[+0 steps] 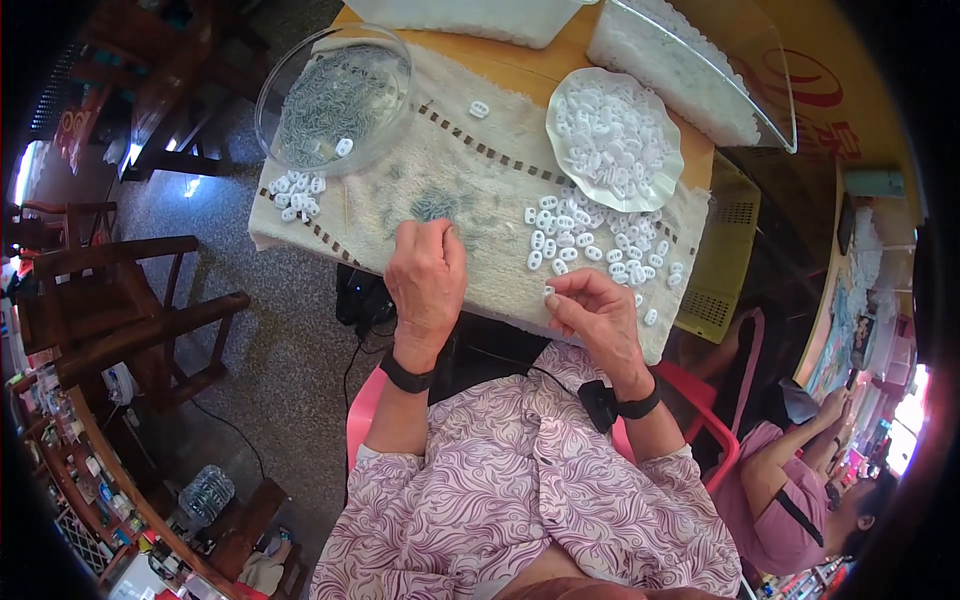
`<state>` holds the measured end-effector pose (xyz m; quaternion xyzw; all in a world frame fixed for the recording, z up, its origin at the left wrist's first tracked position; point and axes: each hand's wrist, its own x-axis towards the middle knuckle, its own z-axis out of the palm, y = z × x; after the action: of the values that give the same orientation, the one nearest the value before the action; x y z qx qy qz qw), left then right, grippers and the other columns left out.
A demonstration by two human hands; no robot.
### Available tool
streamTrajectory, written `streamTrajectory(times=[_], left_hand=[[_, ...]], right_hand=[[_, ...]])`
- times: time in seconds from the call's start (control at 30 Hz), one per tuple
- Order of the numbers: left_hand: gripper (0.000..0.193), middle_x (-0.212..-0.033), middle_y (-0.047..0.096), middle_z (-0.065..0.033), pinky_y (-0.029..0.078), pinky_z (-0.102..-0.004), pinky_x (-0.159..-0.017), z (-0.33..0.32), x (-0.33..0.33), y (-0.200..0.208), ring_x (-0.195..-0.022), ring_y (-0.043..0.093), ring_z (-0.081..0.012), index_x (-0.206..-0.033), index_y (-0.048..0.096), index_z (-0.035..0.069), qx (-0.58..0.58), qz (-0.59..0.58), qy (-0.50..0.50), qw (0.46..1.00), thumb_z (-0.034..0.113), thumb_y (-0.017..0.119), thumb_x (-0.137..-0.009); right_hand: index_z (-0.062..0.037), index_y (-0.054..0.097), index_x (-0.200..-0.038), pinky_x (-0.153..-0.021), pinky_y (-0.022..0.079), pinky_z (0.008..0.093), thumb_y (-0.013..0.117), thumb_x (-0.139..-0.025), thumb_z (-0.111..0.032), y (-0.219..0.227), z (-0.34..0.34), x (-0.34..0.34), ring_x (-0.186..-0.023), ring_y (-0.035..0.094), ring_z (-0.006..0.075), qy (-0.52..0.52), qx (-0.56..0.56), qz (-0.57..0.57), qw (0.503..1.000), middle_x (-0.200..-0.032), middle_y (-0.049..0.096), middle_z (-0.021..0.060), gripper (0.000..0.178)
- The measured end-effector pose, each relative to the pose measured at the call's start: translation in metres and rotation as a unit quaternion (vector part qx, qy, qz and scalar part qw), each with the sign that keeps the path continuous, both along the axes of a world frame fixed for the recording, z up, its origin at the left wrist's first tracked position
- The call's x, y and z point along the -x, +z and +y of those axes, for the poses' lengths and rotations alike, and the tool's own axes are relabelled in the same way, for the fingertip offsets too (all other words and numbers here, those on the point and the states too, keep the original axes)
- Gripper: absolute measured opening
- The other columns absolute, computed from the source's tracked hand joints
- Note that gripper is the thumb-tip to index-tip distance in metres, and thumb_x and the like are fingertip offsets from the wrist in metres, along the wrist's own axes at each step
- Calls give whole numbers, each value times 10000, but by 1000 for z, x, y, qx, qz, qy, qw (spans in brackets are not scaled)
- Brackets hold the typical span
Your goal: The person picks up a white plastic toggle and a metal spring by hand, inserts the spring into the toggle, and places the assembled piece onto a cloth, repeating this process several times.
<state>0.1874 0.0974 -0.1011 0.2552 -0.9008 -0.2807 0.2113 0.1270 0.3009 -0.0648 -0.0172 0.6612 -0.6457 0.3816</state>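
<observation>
My right hand (600, 318) pinches a small white oval two-holed plastic piece (549, 290) between thumb and forefinger, over the cloth's front edge. The fingers of my left hand (426, 278) are curled closed beside a small heap of grey metal springs (437, 203); whatever they hold is hidden. Many like white pieces (565, 240) lie loose on the cloth (470, 265) beyond my right hand. A smaller group of white pieces (298, 195) sits at the cloth's left edge.
A clear round bowl (408, 85) of springs stands far left, one white piece in it. A scalloped plate (674, 165) piled with white pieces is far right. Behind are plastic bins (690, 90). A yellow crate (722, 265) and another person (785, 490) are at right.
</observation>
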Motion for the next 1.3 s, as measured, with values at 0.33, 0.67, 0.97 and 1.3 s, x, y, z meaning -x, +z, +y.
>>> streamTrajectory(times=[0.33,0.67,0.97,1.3], left_hand=[[75,-813,570,-127,477,-410,-612,8,10,3,-717,595,-325,-874,631,66,54,-10,2,998,69,654,-802],[73,-845,525,-136,473,-424,-586,4,1,0,-711,586,-348,-877,563,57,50,-22,-15,998,88,618,-842],[123,-811,583,-116,498,-344,-576,11,-2,4,-644,595,-249,-908,575,9,-85,118,-10,989,-31,623,-802],[83,-758,619,-48,510,-220,-521,10,4,3,-616,600,-84,-965,584,-22,-369,127,18,920,-7,592,-884]], right_hand=[[7,636,-987,-527,454,188,647,-850,-33,-2,3,0,-626,596,52,-4,0,0,1000,-763,645,13,143],[0,633,-985,-528,454,182,648,-855,-42,-2,6,1,-627,587,45,-9,1,3,1000,-770,642,5,138],[6,628,-980,-553,472,193,648,-853,-24,-3,7,0,-630,587,52,-10,5,1,1000,-760,634,9,132],[-13,636,-985,-551,465,185,656,-852,-18,-7,6,-2,-620,587,53,-23,29,-11,999,-760,632,6,135]])
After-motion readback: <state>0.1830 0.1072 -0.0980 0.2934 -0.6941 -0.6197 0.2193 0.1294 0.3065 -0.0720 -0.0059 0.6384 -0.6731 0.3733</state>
